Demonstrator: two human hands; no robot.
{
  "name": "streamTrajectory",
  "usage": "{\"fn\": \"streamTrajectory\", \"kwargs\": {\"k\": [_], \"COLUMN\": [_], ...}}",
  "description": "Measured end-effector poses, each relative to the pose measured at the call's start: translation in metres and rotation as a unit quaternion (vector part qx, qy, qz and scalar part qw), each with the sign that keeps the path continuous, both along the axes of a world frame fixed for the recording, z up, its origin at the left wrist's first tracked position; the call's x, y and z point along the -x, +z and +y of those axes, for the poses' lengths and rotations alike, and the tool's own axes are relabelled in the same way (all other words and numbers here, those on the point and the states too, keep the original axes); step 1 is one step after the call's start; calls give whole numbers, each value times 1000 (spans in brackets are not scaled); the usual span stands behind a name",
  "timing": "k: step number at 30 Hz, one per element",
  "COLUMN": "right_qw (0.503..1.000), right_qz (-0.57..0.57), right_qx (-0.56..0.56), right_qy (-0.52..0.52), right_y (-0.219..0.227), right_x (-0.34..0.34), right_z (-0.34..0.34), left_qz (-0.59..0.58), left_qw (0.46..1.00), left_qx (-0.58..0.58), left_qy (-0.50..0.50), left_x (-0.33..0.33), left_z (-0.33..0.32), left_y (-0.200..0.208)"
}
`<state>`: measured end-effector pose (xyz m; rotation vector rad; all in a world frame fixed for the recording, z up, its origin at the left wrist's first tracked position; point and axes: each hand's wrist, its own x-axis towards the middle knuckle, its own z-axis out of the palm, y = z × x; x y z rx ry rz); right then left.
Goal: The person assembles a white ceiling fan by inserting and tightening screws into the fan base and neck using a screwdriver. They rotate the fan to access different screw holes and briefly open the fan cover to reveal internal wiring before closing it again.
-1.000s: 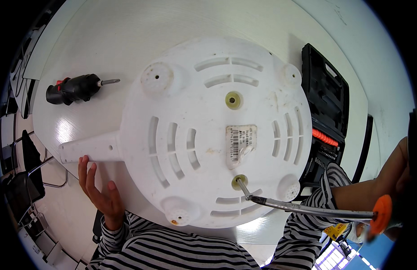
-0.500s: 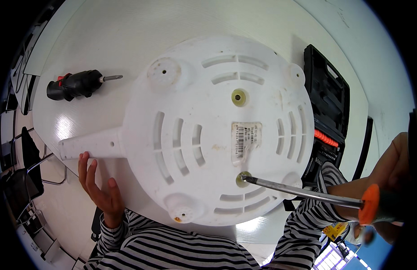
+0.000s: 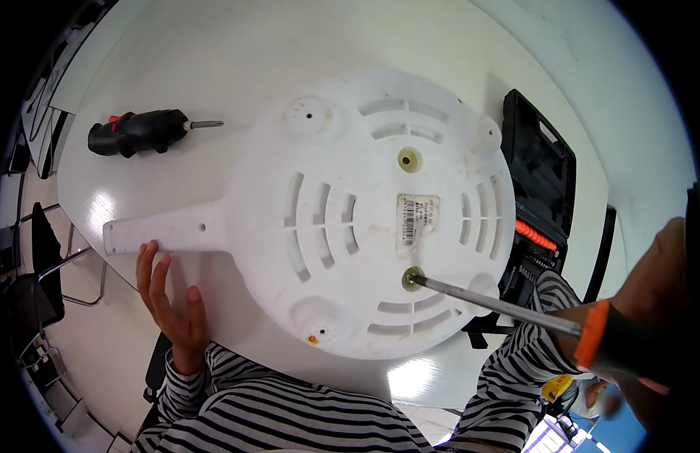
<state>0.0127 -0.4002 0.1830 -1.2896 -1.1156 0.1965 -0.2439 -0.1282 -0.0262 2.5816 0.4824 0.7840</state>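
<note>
A round white plastic appliance base (image 3: 380, 226) with vent slots, a paper label (image 3: 418, 224) and a long handle (image 3: 165, 228) lies underside up. My right hand (image 3: 655, 275), partly lost in the dark right rim, grips a screwdriver (image 3: 508, 306) with an orange-and-dark handle. The long shaft slants down to the left, and its tip sits in the nearer yellowish recessed screw hole (image 3: 412, 278). A second such hole (image 3: 408, 160) lies farther away. My left hand (image 3: 180, 325) has its fingers apart, fingertips at the near edge of the appliance's handle.
On the white table (image 3: 176, 60), a black-and-red power screwdriver (image 3: 142, 132) lies at far left, bit pointing right. An open black tool case (image 3: 542, 162) with an orange coiled piece (image 3: 535, 235) and small bits stands right of the base. A chair (image 3: 48, 260) is beyond the left edge.
The base appears a little smaller and shifted in the picture as the view moves. The screwdriver tip stays in the same hole, its handle slightly lower left. My left hand keeps by the appliance's handle.
</note>
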Motion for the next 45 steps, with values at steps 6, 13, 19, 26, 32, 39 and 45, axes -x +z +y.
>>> {"fn": "streamTrajectory", "kwargs": {"k": [6, 13, 19, 26, 32, 39, 45], "right_qw": [1000, 997, 994, 949, 957, 876, 962], "right_qz": [-18, -40, -50, -219, -237, -395, -209], "right_qx": [9, 22, 44, 90, 99, 99, 75], "right_qy": [-14, -56, -90, -207, -137, -258, -159], "right_y": [4, 11, 19, 15, 28, 21, 16], "right_x": [5, 7, 12, 18, 36, 25, 24], "right_z": [4, 8, 9, 37, 55, 49, 51], "left_qz": [-13, -36, -58, -68, -72, -72, -57], "left_qw": [1000, 999, 998, 998, 997, 997, 998], "left_qx": [-2, 8, 13, 8, 8, 12, -13], "left_qy": [-5, -3, -13, -14, -25, -39, -10], "left_x": [-1, -1, -1, -2, -2, -7, -1], "left_z": [0, -3, -4, -3, -2, -4, -1], "left_y": [-1, -5, -10, -4, -5, 1, -1]}}
